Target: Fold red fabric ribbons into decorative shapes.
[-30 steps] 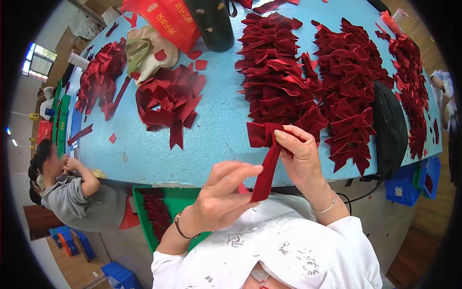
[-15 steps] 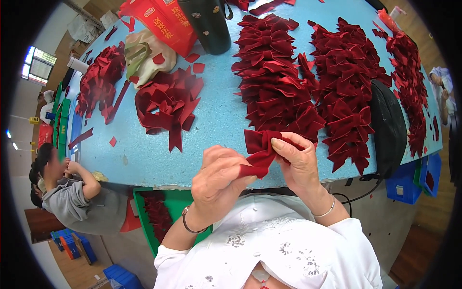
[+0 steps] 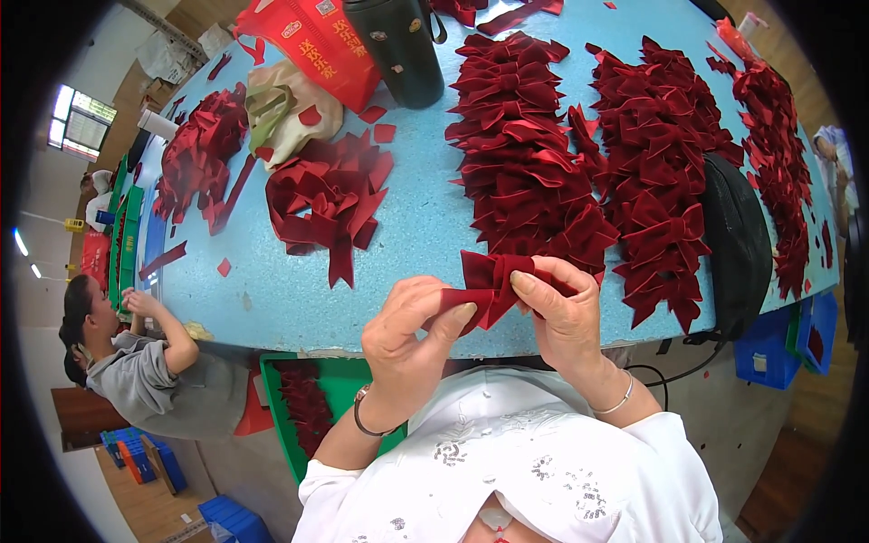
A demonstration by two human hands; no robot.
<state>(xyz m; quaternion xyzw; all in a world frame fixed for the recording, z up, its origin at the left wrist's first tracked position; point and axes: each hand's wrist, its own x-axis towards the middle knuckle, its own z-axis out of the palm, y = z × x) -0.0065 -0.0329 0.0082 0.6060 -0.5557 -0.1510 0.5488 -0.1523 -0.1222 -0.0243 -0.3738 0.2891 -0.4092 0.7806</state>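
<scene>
A dark red velvet bow (image 3: 490, 282) is held between my two hands, just above the near edge of the table. My left hand (image 3: 409, 324) pinches one ribbon end of it between thumb and fingers. On the other side, my right hand (image 3: 563, 303) grips the middle and the right loop, thumb pressed on top near the knot. The underside of the bow is hidden by my fingers. Just beyond my hands lies a long heap of finished red bows (image 3: 520, 145). A loose tangle of red ribbon strips (image 3: 339, 199) rests to the left.
More bows lie in heaps (image 3: 654, 172) to the right, beside a black bag (image 3: 735, 244). Far off stand a dark tumbler (image 3: 396, 54) and a red bag (image 3: 312, 45). A green crate (image 3: 288, 434) sits below the table edge. At left a person in grey (image 3: 149, 362) sits.
My left fingers have turned and drawn the ribbon end straighter and more level, leftward from the knot. The right hand keeps its grip. The whole view has shifted slightly.
</scene>
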